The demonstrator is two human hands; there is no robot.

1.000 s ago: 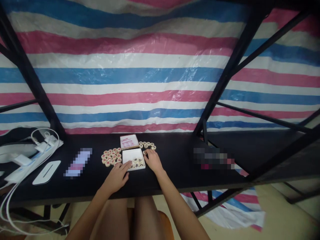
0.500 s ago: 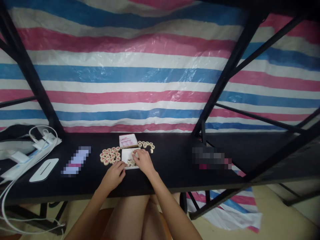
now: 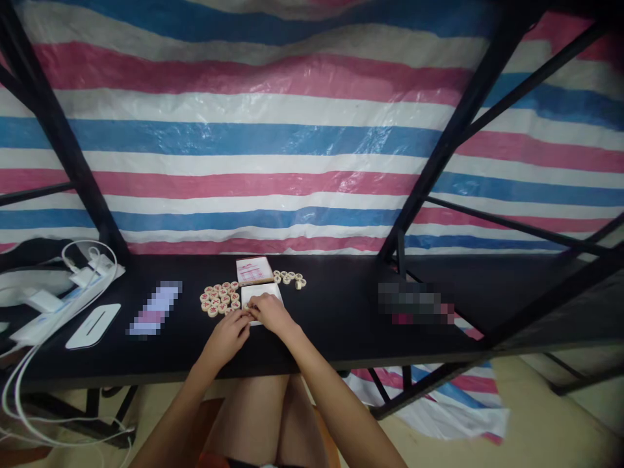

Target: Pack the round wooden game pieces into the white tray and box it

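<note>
A shallow white box lies on the black table, its front left part covered by my hands. My left hand is closed at the box's front left corner, fingers curled over the edge. Inside, my right hand reaches to the left side with fingers bent together, their tips close to the left fingers. Whatever those fingertips hold is hidden. Round xiangqi pieces with red characters lie grouped left of the box. Several pieces with dark characters sit at its back right; one stands on edge.
Behind the white box lies a lid-like box part with red print. Leftward are a blurred-out phone-like object, a white flat device and a power strip with cables. A pixelated object lies right, near black frame bars.
My right hand has moved left and toward me inside the box, to beside my left fingers. Pieces seen at the box's front are now covered. The view has shifted slightly.
</note>
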